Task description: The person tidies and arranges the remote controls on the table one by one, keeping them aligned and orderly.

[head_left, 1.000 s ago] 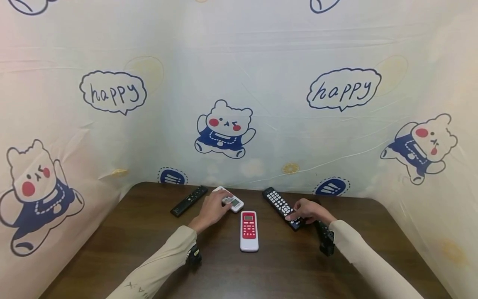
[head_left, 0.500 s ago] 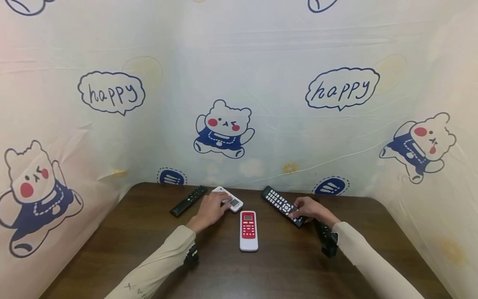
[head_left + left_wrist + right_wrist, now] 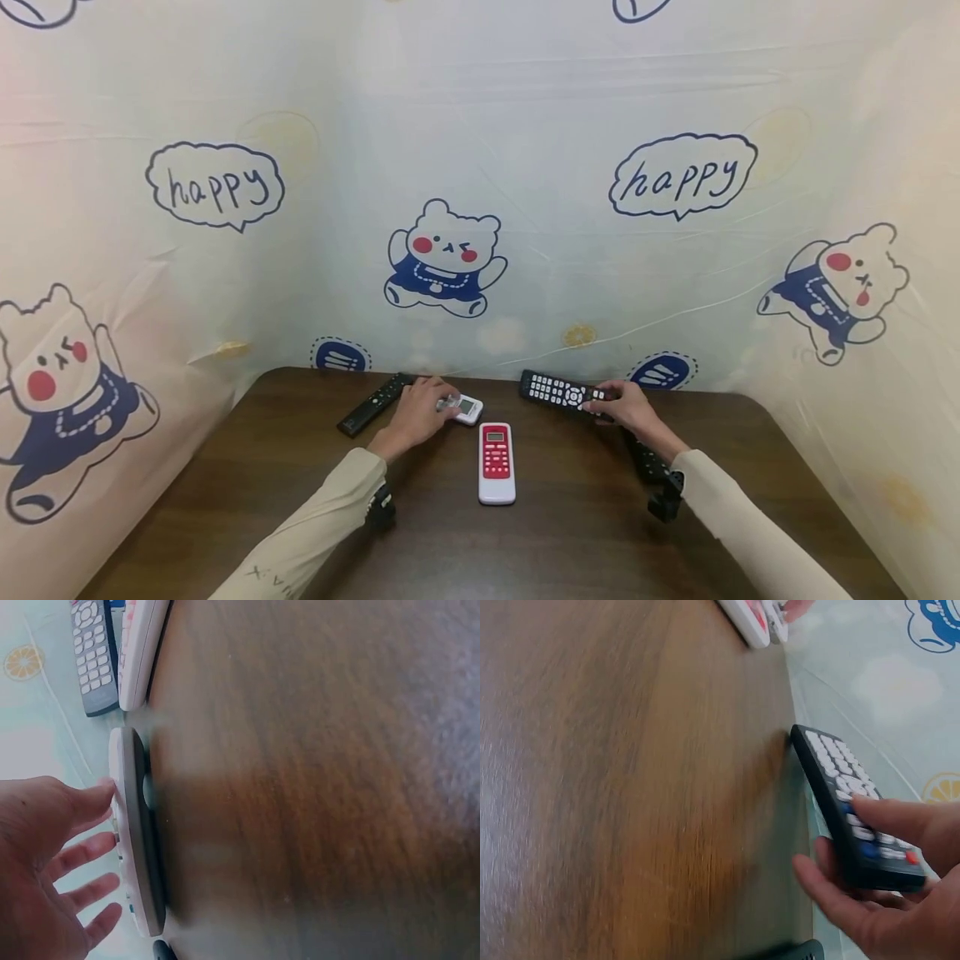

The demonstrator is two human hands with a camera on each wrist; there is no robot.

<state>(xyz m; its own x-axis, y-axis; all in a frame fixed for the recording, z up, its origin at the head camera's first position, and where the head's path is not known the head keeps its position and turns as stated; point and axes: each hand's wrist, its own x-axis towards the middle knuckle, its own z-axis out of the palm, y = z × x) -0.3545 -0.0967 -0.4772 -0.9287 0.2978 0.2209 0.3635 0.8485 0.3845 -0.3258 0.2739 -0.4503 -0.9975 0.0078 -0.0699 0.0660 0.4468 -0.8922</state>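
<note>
In the head view my left hand [image 3: 417,414] rests over a white remote control [image 3: 471,407] with a small grey screen, covering part of it. The left wrist view shows the thumb and loosely spread fingers touching the upper face of this remote [image 3: 133,840], which lies on the table. My right hand [image 3: 632,414] grips one end of a black remote control [image 3: 551,389] with white buttons. As the right wrist view shows, its thumb presses on the button side and the fingers curl beneath; the near end of this remote [image 3: 832,780] is lifted.
A red-and-white remote [image 3: 497,487] lies mid-table between the hands. Another black remote [image 3: 369,411] lies left of the left hand. A further dark remote [image 3: 643,458] is partly hidden below the right wrist. Patterned cloth [image 3: 555,275] surrounds the brown table [image 3: 450,550].
The black remote in my right hand has swung from a steep diagonal to nearly crosswise, its near end moving away from me. The white remote under my left hand has turned slightly more crosswise.
</note>
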